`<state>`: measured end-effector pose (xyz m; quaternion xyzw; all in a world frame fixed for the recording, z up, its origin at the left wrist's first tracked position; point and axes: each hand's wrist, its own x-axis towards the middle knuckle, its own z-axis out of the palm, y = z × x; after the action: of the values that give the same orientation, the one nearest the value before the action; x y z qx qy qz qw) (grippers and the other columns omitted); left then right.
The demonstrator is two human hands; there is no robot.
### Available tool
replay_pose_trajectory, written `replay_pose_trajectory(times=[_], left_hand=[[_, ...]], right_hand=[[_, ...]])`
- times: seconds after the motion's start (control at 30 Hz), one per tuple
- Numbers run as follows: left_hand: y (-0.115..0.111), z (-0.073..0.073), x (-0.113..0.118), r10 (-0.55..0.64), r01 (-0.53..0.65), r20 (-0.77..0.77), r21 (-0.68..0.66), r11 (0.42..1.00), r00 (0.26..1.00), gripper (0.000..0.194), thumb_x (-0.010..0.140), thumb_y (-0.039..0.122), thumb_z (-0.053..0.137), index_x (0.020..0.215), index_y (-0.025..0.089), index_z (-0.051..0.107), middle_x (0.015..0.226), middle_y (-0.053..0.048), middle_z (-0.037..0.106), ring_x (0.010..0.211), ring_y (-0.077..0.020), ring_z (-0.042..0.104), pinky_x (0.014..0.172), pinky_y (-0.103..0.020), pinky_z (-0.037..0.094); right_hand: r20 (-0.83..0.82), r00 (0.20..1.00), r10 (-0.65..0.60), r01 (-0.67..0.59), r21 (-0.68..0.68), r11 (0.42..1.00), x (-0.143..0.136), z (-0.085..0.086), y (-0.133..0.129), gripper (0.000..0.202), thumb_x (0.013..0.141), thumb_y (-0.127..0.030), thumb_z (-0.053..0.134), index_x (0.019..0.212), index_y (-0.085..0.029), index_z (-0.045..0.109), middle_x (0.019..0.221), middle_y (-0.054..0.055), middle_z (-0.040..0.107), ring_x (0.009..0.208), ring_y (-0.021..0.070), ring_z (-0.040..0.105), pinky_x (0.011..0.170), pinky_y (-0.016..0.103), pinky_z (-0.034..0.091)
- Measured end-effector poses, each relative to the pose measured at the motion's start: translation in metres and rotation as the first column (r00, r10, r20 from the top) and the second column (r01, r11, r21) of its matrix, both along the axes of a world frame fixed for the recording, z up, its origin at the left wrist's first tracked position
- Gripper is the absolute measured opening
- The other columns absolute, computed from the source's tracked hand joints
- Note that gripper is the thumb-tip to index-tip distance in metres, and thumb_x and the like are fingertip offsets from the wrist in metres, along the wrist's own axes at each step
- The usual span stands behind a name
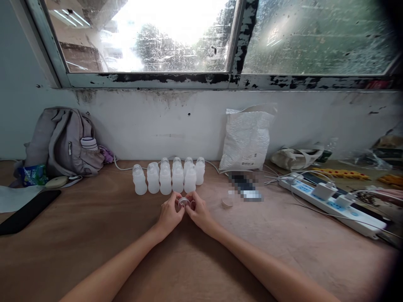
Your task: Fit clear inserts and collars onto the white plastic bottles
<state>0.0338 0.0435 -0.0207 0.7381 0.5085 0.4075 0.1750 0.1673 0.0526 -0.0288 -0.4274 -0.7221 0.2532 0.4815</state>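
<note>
My left hand [170, 214] and my right hand [199, 212] meet at the middle of the table. Between their fingertips they pinch a small round clear piece with a pale rim [184, 202], like a cap or ring; its exact kind is too small to tell. Just beyond the hands stands a group of white, waisted bottles [166, 180] with clear domed tops, like baby bottles, all upright. A small clear cup-shaped piece [227, 202] sits on the table to the right of my right hand.
Behind are a padded white bag [247, 138] and a partly pixelated dark phone-like object [244, 184]. A power strip [333, 205] with chargers and cables lies right, near part of another person's hand [390, 195]. Left are a grey backpack [63, 142] and a black flat case [30, 212].
</note>
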Motion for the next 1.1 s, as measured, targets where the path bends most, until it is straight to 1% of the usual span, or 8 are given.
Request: replay_pose_trajectory(times=[0.2,0.3,0.47,0.63,0.8,0.9,1.0,1.1], left_hand=[[0.001,0.002,-0.001,0.020,-0.020,0.069,-0.006,1.000,0.997,0.017,0.071,0.017,0.049,0.087,0.022,0.048,0.071,0.002,0.059,0.067,-0.0144,0.057,0.063,-0.023,0.040],[0.000,0.003,-0.002,0.002,-0.002,0.101,-0.002,1.000,0.995,0.011,0.074,0.020,0.047,0.086,0.021,0.048,0.074,0.001,0.060,0.068,-0.0141,0.058,0.064,-0.023,0.040],[-0.002,0.003,-0.002,0.002,-0.002,0.034,-0.002,1.000,0.999,0.005,0.078,0.022,0.043,0.078,0.021,0.047,0.069,0.002,0.058,0.061,-0.0123,0.055,0.059,-0.021,0.039],[-0.001,0.002,-0.001,0.008,-0.008,0.018,0.002,1.000,1.000,0.007,0.076,0.026,0.046,0.074,0.020,0.048,0.063,0.002,0.056,0.057,-0.0118,0.053,0.054,-0.020,0.036],[0.002,0.001,-0.001,-0.036,0.037,0.061,-0.025,0.999,0.997,0.006,0.074,0.024,0.049,0.075,0.019,0.051,0.064,0.001,0.058,0.057,-0.0117,0.054,0.054,-0.020,0.038],[0.004,0.001,-0.001,-0.059,0.064,0.126,-0.039,0.997,0.990,0.007,0.074,0.025,0.049,0.076,0.018,0.051,0.067,0.000,0.059,0.060,-0.0121,0.056,0.055,-0.020,0.040],[0.005,0.000,-0.002,-0.043,0.057,0.196,-0.070,0.996,0.980,0.010,0.077,0.026,0.045,0.076,0.018,0.051,0.065,0.001,0.058,0.057,-0.0112,0.055,0.050,-0.019,0.040],[0.007,-0.001,-0.003,-0.024,0.056,0.257,-0.116,0.992,0.966,0.010,0.077,0.027,0.044,0.075,0.018,0.049,0.059,0.004,0.054,0.043,-0.0078,0.047,0.040,-0.017,0.035]], right_hand=[[-0.037,0.999,0.027,-0.029,-0.040,0.999,0.001,0.004,-0.001,0.009,0.075,-0.021,0.046,0.082,-0.018,0.049,0.071,0.000,0.055,0.051,0.0091,0.045,0.048,0.021,0.036],[-0.046,0.999,-0.002,0.001,-0.042,0.999,0.000,0.007,-0.003,0.008,0.076,-0.023,0.045,0.080,-0.017,0.049,0.069,0.000,0.054,0.051,0.0090,0.044,0.048,0.021,0.035],[-0.007,1.000,-0.011,0.011,-0.018,1.000,-0.001,0.011,-0.006,0.004,0.073,-0.021,0.047,0.071,-0.018,0.048,0.061,-0.002,0.049,0.051,0.0094,0.042,0.049,0.021,0.034],[-0.009,1.000,-0.026,0.025,-0.048,0.999,0.001,0.014,-0.006,0.010,0.074,-0.024,0.047,0.066,-0.018,0.047,0.056,-0.003,0.047,0.050,0.0097,0.040,0.049,0.021,0.033],[0.005,1.000,-0.026,0.026,-0.052,0.998,0.002,0.010,-0.003,0.009,0.072,-0.023,0.049,0.067,-0.018,0.044,0.055,-0.004,0.044,0.050,0.0095,0.039,0.048,0.021,0.032],[-0.031,0.999,-0.016,0.014,-0.066,0.998,0.003,0.009,-0.001,0.010,0.074,-0.025,0.050,0.068,-0.017,0.047,0.057,-0.003,0.046,0.051,0.0095,0.041,0.049,0.021,0.033],[-0.104,0.993,0.051,-0.064,-0.127,0.990,0.005,0.010,-0.001,0.013,0.076,-0.030,0.050,0.074,-0.017,0.051,0.063,-0.002,0.051,0.050,0.0089,0.043,0.046,0.020,0.036],[-0.190,0.970,0.149,-0.186,-0.196,0.963,0.006,0.010,-0.003,0.019,0.078,-0.034,0.048,0.084,-0.017,0.053,0.069,0.000,0.055,0.046,0.0076,0.044,0.041,0.019,0.037]])
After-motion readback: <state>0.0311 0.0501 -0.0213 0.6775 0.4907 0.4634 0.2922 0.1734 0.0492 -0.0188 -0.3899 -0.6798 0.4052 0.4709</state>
